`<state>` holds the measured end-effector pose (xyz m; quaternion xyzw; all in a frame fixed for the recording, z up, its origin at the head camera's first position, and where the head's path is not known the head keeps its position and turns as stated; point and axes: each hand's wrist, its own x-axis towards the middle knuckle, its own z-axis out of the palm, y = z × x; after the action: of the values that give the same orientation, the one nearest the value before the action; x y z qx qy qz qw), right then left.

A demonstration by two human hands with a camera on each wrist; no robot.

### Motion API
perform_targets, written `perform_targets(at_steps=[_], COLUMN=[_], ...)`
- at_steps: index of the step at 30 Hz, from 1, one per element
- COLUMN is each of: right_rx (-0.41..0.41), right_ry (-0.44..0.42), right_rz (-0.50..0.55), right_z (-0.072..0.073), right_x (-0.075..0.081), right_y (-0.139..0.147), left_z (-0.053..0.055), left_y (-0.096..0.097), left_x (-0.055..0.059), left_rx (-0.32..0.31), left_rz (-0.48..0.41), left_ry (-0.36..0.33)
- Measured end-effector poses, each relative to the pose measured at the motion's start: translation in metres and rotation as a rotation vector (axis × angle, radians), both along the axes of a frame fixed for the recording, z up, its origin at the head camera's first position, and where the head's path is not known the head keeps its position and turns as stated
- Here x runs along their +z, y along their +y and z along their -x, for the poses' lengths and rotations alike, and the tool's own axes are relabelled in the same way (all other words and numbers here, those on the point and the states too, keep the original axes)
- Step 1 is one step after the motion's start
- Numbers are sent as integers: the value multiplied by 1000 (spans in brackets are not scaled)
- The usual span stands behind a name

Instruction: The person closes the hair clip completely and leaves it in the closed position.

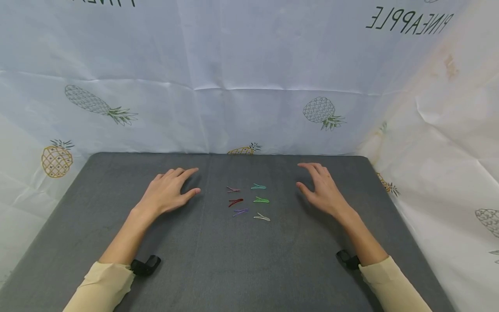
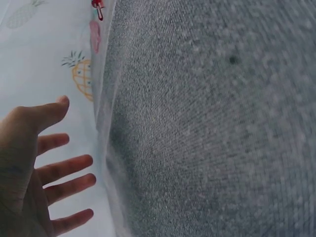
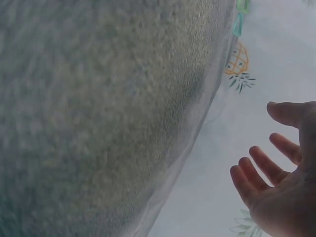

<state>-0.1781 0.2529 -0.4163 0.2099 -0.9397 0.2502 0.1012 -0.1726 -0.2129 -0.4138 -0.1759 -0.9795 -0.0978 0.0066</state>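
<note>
Several small V-shaped hair clips lie in two columns on the grey table. Pink point(image 1: 234, 190), red point(image 1: 235, 201) and purple point(image 1: 241, 211) clips form the left column. On the right are a teal clip point(image 1: 259, 187), a green clip point(image 1: 262, 200) and a white clip point(image 1: 263, 217). To the left of them my left hand point(image 1: 165, 193) hovers with fingers spread, holding nothing. My right hand point(image 1: 323, 190) is on the other side, thumb apart from the fingers, also holding nothing. Neither hand touches a clip. At the left wrist view's top edge, the red clip point(image 2: 98, 7) shows partly.
A grey cloth covers the table point(image 1: 241, 277). Behind it hangs a white curtain point(image 1: 253, 52) printed with pineapples, which continues along both sides. Each wrist bears a black strap-like device, the left one point(image 1: 145, 265) and the right one point(image 1: 348, 260).
</note>
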Motion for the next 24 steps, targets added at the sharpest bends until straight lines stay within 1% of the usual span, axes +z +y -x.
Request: perform_targets(at_steps=[3,9,16,24], right_rx=[5,15,31,55], right_ry=[-20,-20,-20,10], right_rz=[14,22,30,47], right_z=[0,0,1,1], right_x=[-2,-5,-5,-3], right_y=[-3,-8,-17,-26], left_z=[0,0,-1,-2], left_y=[2,6,8,12], left_x=[0,-1,-5,-8], left_rx=[-1,-9,-21,-22], left_rz=[-2,-7,-27,-72], left_ry=[-3,-7,0,-2])
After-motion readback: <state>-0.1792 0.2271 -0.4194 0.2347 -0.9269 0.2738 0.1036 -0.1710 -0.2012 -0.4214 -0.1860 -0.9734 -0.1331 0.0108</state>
